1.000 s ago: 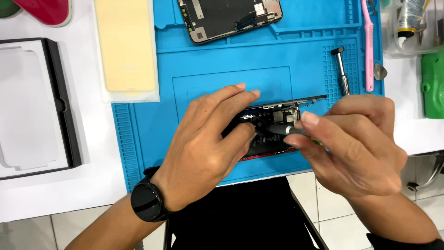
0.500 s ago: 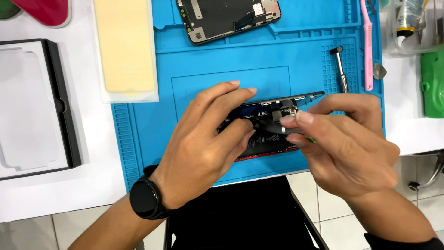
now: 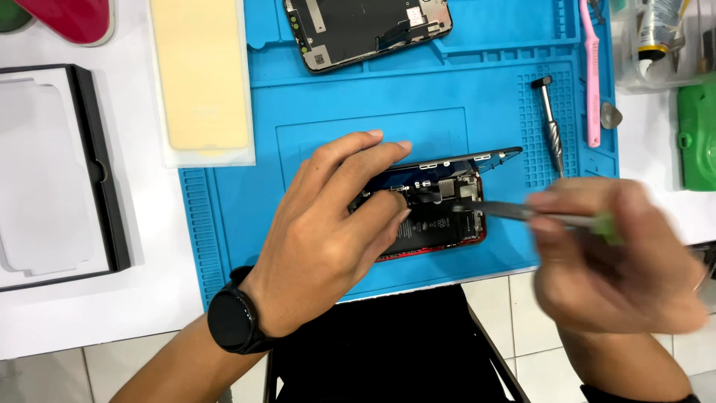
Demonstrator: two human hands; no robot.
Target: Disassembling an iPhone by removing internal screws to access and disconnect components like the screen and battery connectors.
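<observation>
Landmark: blue work mat (image 3: 246, 201)
Opened phone (image 3: 436, 213): lies near the mat's front edge; red rim, dark battery and boards bared, screen panel tilted up behind
My left hand (image 3: 328, 239): fingers closed over the phone's left part, pinning it steady
My right hand (image 3: 611, 261): blurred, seemingly pinched around tweezers (image 3: 507, 211), tips inside the phone

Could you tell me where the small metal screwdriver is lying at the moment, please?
In the head view, the screwdriver lies on the right part of the blue mat, just left of the pink brush and above the right hand.
</observation>
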